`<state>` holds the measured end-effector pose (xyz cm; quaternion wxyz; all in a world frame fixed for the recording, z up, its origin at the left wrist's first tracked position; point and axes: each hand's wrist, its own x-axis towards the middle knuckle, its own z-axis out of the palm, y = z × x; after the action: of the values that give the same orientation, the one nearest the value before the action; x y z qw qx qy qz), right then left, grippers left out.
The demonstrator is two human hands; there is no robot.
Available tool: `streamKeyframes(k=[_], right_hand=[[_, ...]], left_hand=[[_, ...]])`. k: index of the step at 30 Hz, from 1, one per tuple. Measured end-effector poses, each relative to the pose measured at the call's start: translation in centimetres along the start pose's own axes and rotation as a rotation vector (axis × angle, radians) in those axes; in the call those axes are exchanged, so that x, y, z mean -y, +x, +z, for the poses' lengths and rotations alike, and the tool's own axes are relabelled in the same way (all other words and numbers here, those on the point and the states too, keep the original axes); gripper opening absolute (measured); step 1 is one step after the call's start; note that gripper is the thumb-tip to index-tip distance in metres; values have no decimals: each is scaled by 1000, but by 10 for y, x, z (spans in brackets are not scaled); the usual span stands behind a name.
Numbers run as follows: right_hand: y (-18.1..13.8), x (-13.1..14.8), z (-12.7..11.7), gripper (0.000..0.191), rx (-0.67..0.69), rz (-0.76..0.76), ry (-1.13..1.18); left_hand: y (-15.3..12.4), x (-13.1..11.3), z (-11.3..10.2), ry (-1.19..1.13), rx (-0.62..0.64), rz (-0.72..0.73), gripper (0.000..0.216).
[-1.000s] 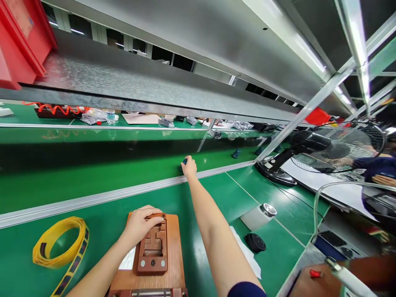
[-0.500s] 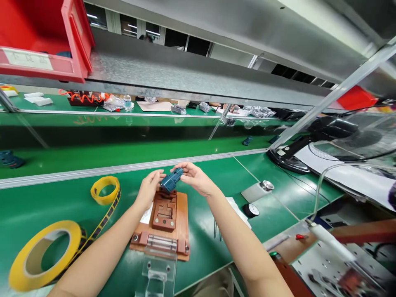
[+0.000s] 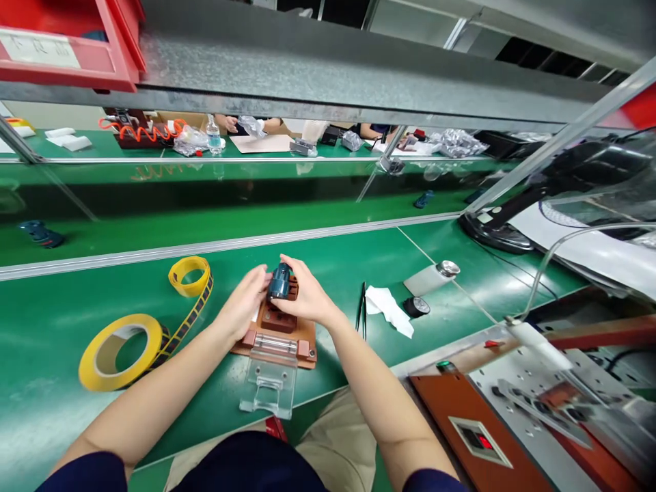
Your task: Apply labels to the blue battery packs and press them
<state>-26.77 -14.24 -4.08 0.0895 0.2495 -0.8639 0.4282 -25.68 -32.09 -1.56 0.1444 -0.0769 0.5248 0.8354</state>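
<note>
A dark teal plastic housing (image 3: 279, 281), rounded and cylindrical at its near end, is held upright over the brown fixture block (image 3: 278, 320). My right hand (image 3: 306, 295) is closed around its right side, thumb at the bottom and index finger on top. At its left edge my left hand (image 3: 244, 301) has its fingers bent together against the housing; some fingertips are hidden. Beneath, the block stands on an orange-brown base board (image 3: 306, 335). A hinged clear plastic cover (image 3: 269, 379) lies folded out toward me.
Left lie a large yellow tape roll (image 3: 95, 355) and a smaller yellow roll (image 3: 177, 277). Tweezers (image 3: 361, 311), white tissue (image 3: 390, 311), a black round gauge (image 3: 416, 307) and a white bottle (image 3: 428, 277) lie right. A metal shelf (image 3: 307, 75) crosses above; a black fan (image 3: 499, 232) stands right.
The housing has turned from slanted to upright in my hands, and my right hand has wrapped further around it. My view has tilted down, showing my lap and the clear cover more fully.
</note>
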Motion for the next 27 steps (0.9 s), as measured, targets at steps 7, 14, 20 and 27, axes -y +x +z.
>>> streamKeyframes(k=[7, 14, 20, 27], right_hand=[[-20, -23, 6, 86, 51, 66, 3], [-34, -36, 17, 76, 122, 28, 6], [-49, -23, 20, 70, 172, 7, 37], [-88, -30, -3, 47, -285, 200, -212]], left_hand=[[-67, -12, -61, 608, 9, 221, 42], [-130, 35, -95, 858, 310, 53, 40], [-149, 35, -89, 481, 454, -313, 38], [-126, -13, -66, 101, 256, -374, 51]])
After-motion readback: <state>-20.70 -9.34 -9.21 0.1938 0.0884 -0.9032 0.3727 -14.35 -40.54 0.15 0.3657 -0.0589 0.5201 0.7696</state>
